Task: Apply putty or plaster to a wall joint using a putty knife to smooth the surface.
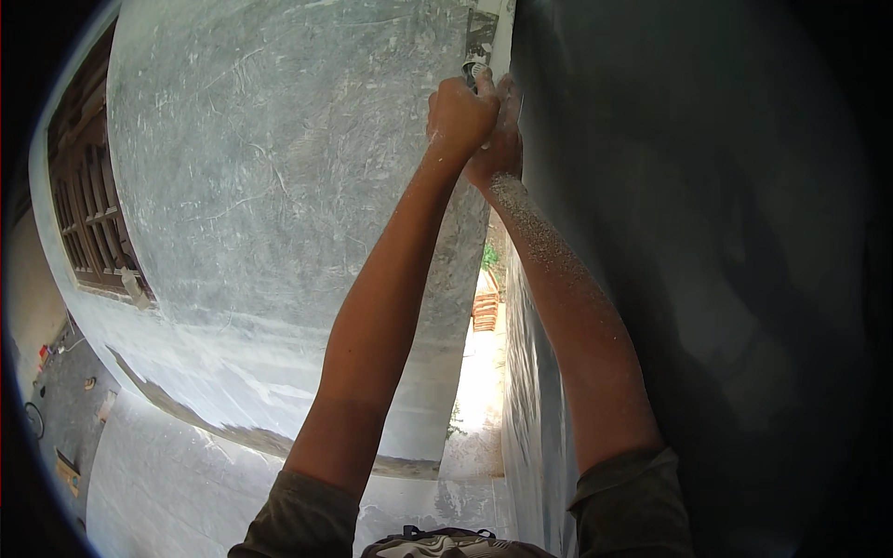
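Observation:
Both arms reach up to the vertical edge of a grey plastered wall [279, 139]. My left hand [462, 113] is closed around a small hand tool [477, 72], whose pale ribbed part shows above the fist. Just above it lies a dark, mottled flat patch [481, 35] along the edge; whether this belongs to the tool cannot be told. Close behind on the right, my right hand [502, 139] has its visible fingers stretched upward along the edge. My left hand partly hides it. Pale dust coats the right wrist and forearm.
A dark surface [726, 232] fills the right side. Between it and the wall, a bright gap shows stacked reddish pieces [486, 311]. A brown barred window [93, 205] is at the left. Small items, including a wooden piece [67, 472], lie on the floor at lower left.

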`<action>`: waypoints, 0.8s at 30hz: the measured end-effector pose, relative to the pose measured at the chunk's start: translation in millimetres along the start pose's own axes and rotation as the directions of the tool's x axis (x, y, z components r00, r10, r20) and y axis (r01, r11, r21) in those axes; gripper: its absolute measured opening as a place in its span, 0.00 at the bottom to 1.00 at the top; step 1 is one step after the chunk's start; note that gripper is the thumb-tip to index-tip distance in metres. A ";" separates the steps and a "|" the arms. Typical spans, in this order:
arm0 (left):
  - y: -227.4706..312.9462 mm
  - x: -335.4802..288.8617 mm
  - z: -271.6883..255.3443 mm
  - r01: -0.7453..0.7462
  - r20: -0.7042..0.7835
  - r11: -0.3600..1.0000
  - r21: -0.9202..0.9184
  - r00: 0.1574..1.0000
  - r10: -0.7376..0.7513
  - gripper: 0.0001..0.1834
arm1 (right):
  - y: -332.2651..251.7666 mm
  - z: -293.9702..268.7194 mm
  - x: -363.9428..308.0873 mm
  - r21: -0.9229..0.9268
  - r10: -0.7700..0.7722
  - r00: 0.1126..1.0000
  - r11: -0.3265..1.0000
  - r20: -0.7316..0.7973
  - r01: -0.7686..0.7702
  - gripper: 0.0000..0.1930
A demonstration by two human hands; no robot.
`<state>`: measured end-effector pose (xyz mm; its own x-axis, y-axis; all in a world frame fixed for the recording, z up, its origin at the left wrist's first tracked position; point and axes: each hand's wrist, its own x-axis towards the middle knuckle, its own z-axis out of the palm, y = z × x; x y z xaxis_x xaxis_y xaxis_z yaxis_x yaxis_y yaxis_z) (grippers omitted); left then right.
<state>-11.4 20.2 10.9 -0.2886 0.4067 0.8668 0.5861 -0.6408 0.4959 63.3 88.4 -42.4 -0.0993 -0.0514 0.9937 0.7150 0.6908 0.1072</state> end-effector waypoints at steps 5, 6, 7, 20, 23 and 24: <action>13.1 18.4 -5.6 0.118 0.088 0.985 -0.127 0.990 -0.107 0.31 | 6.6 2.9 1.2 0.204 0.000 0.998 0.979 -0.065 0.013 0.32; 13.7 20.7 -5.1 0.111 0.082 0.986 -0.125 0.991 -0.102 0.31 | 9.0 3.3 1.3 0.118 -0.019 0.999 0.993 -0.033 0.023 0.40; 13.7 21.9 -4.6 0.105 0.077 0.987 -0.122 0.992 -0.096 0.31 | 10.9 4.1 0.8 0.031 -0.036 0.999 0.999 0.000 0.036 0.51; 23.0 31.4 -13.7 0.116 0.100 0.993 -0.011 0.988 -0.115 0.30 | -8.0 -8.0 3.6 0.168 0.018 0.993 0.986 -0.117 0.002 0.39; 7.7 17.1 -11.9 0.056 0.095 0.998 -0.015 0.994 -0.054 0.30 | -4.0 -8.7 -0.4 0.082 0.012 0.993 0.997 -0.114 -0.003 0.36; 4.0 9.1 -13.7 0.040 0.079 0.999 0.027 0.996 -0.042 0.30 | -4.2 -10.9 0.1 0.024 -0.032 0.993 0.999 -0.112 0.035 0.37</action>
<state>-22.1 12.4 21.5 -0.2520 0.4835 0.8383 0.5942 -0.6064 0.5284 67.8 77.6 -42.3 -0.0445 -0.1537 0.9871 0.6942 0.7058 0.1412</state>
